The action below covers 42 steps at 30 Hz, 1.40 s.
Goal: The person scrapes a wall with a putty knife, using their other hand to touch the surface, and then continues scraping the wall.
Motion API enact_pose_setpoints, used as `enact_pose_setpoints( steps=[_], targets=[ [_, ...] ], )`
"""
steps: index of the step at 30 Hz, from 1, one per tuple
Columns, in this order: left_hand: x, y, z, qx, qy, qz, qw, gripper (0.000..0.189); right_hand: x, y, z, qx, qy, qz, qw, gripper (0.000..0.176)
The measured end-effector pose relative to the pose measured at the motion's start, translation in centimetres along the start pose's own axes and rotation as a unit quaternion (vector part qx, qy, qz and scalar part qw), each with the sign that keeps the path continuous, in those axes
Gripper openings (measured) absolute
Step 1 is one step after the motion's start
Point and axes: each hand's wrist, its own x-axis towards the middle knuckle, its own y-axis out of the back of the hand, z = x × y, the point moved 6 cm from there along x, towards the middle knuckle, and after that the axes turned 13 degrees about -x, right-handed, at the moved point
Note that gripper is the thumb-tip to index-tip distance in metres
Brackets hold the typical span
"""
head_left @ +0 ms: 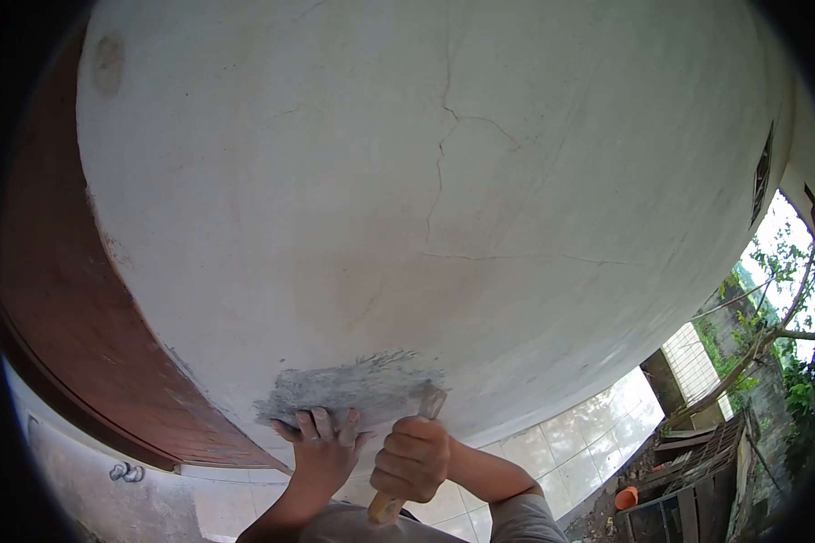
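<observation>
1 scraper (432, 403) is slanting up and rightward to 1 grey patch (349, 385) on 1 wall (335, 199).
Of 2 hands, the right hand (412, 460) is gripping it in a fist, nearer the blade; the left hand (321, 443) is resting open, holding nothing, at the patch's lower edge.

The wall (335, 181) is softly lit by daylight and bowed by the lens; edges are blackened, the sky (778, 219) is overexposed, foliage (800, 391) seems slightly blurred.
</observation>
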Motion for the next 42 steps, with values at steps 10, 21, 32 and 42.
enact_pose_setpoints(
  steps=[10, 21, 32, 42],
  targets=[
    [-0.5, 0.6, -1.5, -0.037, 0.036, -0.041, 0.998, 0.127, -0.9, 0.6, 0.4, 0.057, 0.043, -0.045, 0.996, 0.048],
    [0.1, 1.6, -1.7, -0.038, 0.049, -0.001, 0.998, 0.127, -1.6, -0.3, -0.1, 0.101, 0.075, -0.04, 0.991, 0.05],
    [0.3, 1.5, -1.7, -0.055, 0.045, -0.018, 0.997, 0.12, -1.8, -0.3, 0.6, 0.004, 0.118, -0.074, 0.99, 0.039],
    [1.2, 1.7, -1.4, -0.029, 0.023, 0.01, 0.999, 0.116, -1.4, 0.2, 0.4, 0.04, 0.06, -0.069, 0.995, 0.044]
  ],
)
